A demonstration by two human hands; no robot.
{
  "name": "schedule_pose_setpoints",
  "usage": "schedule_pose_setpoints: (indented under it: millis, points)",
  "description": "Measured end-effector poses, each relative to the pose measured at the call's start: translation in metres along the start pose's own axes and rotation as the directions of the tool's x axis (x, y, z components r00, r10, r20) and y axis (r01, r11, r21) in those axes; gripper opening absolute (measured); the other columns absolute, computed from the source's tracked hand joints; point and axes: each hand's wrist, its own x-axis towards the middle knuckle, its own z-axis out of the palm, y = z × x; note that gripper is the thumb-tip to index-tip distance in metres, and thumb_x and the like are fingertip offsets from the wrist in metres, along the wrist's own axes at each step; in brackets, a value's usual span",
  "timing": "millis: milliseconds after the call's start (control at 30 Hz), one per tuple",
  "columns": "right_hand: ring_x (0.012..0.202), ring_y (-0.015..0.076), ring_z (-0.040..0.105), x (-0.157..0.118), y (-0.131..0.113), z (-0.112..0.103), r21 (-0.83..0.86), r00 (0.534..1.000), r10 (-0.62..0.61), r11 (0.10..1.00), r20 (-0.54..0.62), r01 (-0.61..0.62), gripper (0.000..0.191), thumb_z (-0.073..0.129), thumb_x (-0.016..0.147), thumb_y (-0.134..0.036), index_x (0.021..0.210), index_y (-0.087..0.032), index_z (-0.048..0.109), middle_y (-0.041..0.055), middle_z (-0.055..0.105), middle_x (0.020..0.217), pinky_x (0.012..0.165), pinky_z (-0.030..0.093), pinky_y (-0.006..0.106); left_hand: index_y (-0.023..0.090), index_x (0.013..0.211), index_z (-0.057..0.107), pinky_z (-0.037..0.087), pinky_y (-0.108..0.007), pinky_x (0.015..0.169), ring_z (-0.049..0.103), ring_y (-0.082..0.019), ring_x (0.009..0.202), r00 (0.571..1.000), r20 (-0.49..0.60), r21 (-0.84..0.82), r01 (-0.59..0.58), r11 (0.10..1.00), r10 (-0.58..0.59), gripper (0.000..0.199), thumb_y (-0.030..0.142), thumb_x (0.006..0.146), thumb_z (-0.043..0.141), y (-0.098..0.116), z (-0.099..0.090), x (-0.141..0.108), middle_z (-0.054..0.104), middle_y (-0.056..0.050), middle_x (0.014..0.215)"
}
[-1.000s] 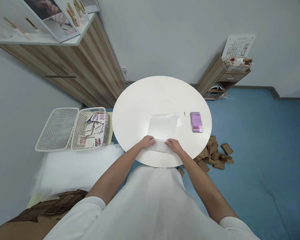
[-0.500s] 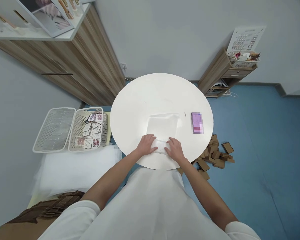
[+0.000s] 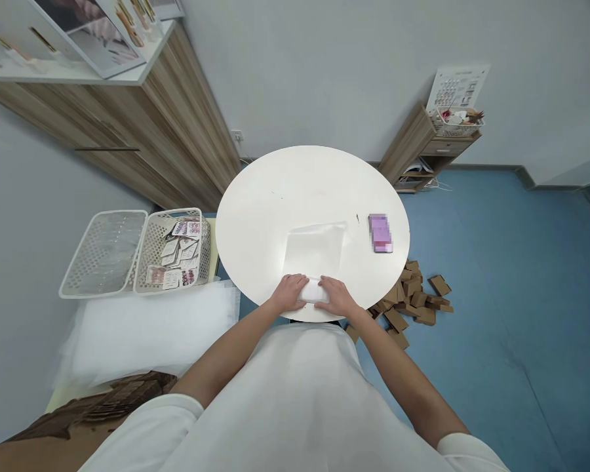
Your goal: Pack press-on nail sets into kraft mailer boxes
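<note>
Head view: folded bundle is clamped at both ends by left grip and right grip, at the near edge of the counter. Thumbs are set on the near side, fingers on the far side. Contents can't be told. Translucent sheet is laid flat just beyond both grips, running out from the bundle. Pixelated purple item is placed on the counter, beyond and right of the right grip. White basket is parked left of the left grip, off the counter; printed cards are piled in it. White sheets are stacked left of the left grip, below the basket. Brown boxes are heaped on the floor, right of the right grip.
</note>
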Motion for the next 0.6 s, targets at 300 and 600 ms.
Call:
schedule_pose_setpoints:
  millis: [300,600]
  points:
    - [0.083,0.0139,0.060,0.092,0.054,-0.085,0.864,0.766,0.643,0.373,0.021,-0.337,0.055,0.037,0.076,-0.062,0.121,-0.032,0.034,0.0042,0.057,0.103,0.073,0.048,0.029,0.018,0.119,0.042,0.029,-0.038,0.095,0.039,-0.025,0.116,1.000,-0.007,-0.032,0.013,0.999,-0.013,0.059,0.035,0.065,0.058,-0.002,0.007,-0.002,0.047,-0.010,0.125]
    - [0.082,0.0177,0.060,0.178,0.065,-0.126,0.746,0.881,0.439,0.525,0.175,-0.410,0.055,0.041,0.075,-0.064,0.095,-0.017,0.062,0.0097,0.060,0.105,0.072,0.046,0.030,0.020,0.123,0.040,0.024,-0.041,0.098,0.037,-0.027,0.119,0.998,0.055,-0.079,0.030,0.996,-0.026,0.059,0.035,0.068,0.055,-0.001,-0.001,-0.001,0.046,-0.009,0.127]
